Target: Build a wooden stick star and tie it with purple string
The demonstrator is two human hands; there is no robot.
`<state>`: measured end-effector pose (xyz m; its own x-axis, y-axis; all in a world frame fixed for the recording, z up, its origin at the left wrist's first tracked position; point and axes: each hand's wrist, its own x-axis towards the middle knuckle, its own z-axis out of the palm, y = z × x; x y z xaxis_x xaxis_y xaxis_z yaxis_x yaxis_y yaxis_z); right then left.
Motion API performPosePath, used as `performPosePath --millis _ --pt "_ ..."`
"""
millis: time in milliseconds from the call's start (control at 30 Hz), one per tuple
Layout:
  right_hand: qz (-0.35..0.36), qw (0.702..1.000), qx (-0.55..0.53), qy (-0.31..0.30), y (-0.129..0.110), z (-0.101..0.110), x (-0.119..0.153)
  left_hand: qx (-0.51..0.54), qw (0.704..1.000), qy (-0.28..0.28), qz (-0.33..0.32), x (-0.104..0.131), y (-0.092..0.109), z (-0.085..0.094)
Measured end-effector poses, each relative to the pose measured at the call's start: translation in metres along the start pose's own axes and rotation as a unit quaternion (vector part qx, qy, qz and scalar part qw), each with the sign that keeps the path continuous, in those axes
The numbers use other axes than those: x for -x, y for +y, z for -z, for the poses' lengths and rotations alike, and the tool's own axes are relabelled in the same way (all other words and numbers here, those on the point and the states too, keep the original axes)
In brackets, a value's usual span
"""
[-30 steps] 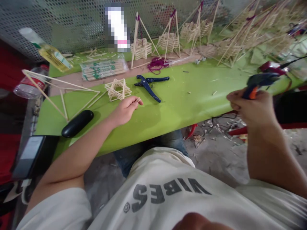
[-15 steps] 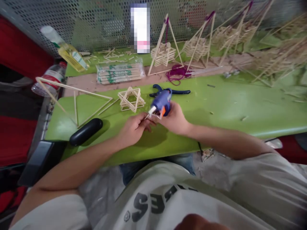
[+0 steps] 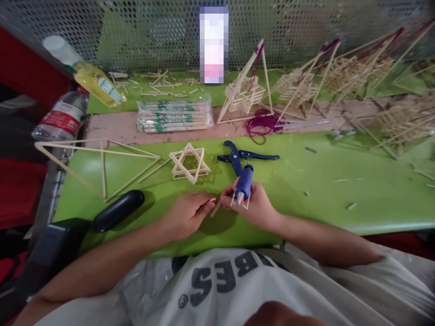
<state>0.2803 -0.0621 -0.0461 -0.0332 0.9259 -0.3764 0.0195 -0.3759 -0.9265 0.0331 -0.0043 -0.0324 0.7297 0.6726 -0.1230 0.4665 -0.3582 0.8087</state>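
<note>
My right hand (image 3: 260, 208) is wrapped round a blue hot glue gun (image 3: 245, 181), its pale nozzle pointing down toward me. Between my hands a short wooden stick (image 3: 216, 208) slants downward, close to the right fingertips; which hand grips it I cannot tell. My left hand (image 3: 188, 215) is closed, with the pale end of a wooden stick pinched between thumb and forefinger. Beyond them on the green table lies a star-shaped frame of stacked sticks (image 3: 190, 164). Just behind the glue gun rests a dark blue cutter (image 3: 234, 156).
At left are a triangular stick frame (image 3: 102, 170), a black case (image 3: 118, 210) and two bottles. A bag of sticks (image 3: 175, 115), purple cord (image 3: 261, 124) and several stick pyramids (image 3: 244, 93) holding stacked stars stand behind. A pixelated upright screen (image 3: 214, 45) leans at the mesh.
My hands have drawn slightly apart and nearer my body. The glue gun's nozzle has swung away from the left fingertips and now points down. The view has tilted, too.
</note>
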Motion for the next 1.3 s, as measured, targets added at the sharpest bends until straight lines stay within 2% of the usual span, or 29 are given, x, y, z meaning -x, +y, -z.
performPosePath --millis 167,333,500,733,900,1033,1300 --pt "-0.02 0.993 0.117 0.002 -0.016 0.021 -0.014 -0.099 0.994 0.052 0.001 0.001 -0.008 -0.003" --pt "0.018 0.976 0.214 0.044 -0.023 0.018 -0.021 -0.191 0.98 0.056 0.001 -0.007 -0.012 -0.011" --pt "0.056 0.962 0.255 0.078 -0.012 0.014 -0.024 -0.252 0.967 0.05 0.004 -0.009 -0.008 -0.014" --pt "0.087 0.961 0.256 0.063 -0.002 0.016 -0.024 -0.272 0.961 0.051 0.004 -0.01 -0.009 -0.012" --pt "0.099 0.972 0.212 0.025 0.006 0.018 -0.026 -0.278 0.959 0.052 -0.001 -0.012 -0.015 -0.017" --pt "0.091 0.983 0.157 0.003 0.01 0.02 -0.027 -0.281 0.958 0.051 -0.003 -0.012 -0.016 -0.018" --pt "0.073 0.982 0.172 0.002 0.004 0.02 -0.022 -0.273 0.96 0.063 -0.009 -0.012 -0.018 -0.019"
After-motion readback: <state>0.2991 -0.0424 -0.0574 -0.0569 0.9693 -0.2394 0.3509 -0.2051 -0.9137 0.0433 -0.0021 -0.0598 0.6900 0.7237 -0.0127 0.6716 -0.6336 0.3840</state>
